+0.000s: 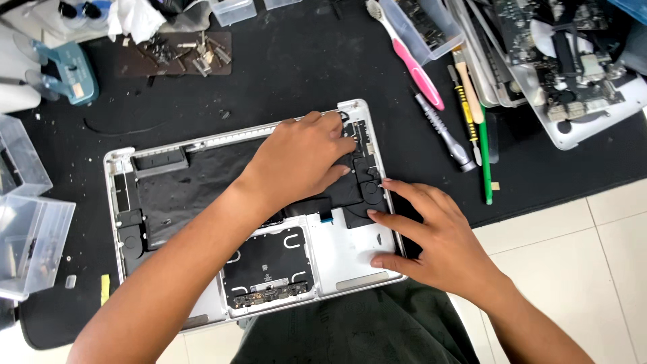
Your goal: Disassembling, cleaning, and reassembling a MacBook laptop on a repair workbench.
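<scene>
Head view: tools [445, 131] beside laptop shell [350, 253].

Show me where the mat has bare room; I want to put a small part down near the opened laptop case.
Bare black mat lies above the laptop case, between the screw tray and the pink toothbrush. A narrower strip runs between the case's right edge and the grey screwdriver. The right side is crowded with tools and boards; boxes fill the left.

Black work mat [290, 61] over a white tiled surface [586, 249], daylight.
</scene>
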